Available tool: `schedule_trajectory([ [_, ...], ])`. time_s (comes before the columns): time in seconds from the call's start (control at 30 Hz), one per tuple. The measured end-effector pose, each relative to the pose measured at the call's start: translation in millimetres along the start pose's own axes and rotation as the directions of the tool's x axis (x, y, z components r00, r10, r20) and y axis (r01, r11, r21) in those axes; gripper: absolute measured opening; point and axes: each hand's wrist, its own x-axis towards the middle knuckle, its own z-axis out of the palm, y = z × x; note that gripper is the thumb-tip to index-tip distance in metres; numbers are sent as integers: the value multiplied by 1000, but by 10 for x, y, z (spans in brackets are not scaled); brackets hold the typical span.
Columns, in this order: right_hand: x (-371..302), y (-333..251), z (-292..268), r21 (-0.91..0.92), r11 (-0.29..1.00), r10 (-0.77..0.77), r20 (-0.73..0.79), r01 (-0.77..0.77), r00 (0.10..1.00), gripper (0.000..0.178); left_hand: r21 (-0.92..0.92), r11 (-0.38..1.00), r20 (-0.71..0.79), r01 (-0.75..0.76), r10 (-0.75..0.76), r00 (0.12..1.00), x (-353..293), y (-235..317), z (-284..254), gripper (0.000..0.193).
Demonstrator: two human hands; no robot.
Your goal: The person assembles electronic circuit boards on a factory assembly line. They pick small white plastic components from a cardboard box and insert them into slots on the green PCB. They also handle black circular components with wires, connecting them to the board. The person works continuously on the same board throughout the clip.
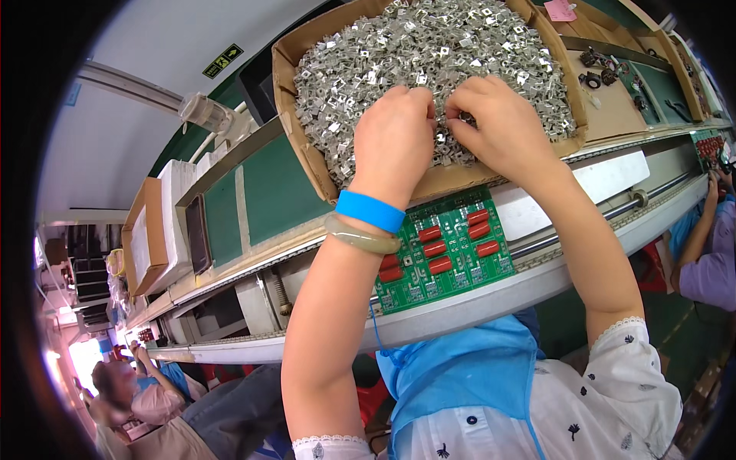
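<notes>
A cardboard box [452, 182] full of small silvery metal clips [429, 46] stands before me. Over the clips my left hand [395, 142] is closed, its fingers curled down among them and its fingertips hidden. Close beside it, my right hand [502, 126] is pinched, thumb and fingers drawn together. Whatever either hand holds is too small or too covered to make out. Below my wrists lies a green circuit board [452, 280] with several red components [439, 265]; neither hand touches it. A blue band and a bangle circle my left wrist.
The board rests on a conveyor rail [529, 295] running left to right. A green shelf [280, 184] extends left to a white foam box [178, 218] and a cardboard carton [146, 238]. Trays with dark parts [598, 73] stand right. Other people sit at both ends.
</notes>
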Motion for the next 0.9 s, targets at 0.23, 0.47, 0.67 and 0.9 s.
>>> schedule_trajectory([
  [0.23,-196,-349,-302,529,811,280,22,-249,960,16,-67,997,-59,-24,20,998,-12,-64,99,11],
  [0.47,-704,-511,-414,351,927,-195,142,135,970,19,-130,991,-67,-23,14,998,-84,-48,-150,16],
  [0.67,-878,-588,-204,65,946,-323,242,316,915,26,-415,902,-61,117,-156,986,-500,111,-651,15],
  [0.9,-864,-664,-176,34,953,-298,298,302,907,31,-379,894,165,239,-189,968,-1163,118,-906,17],
])
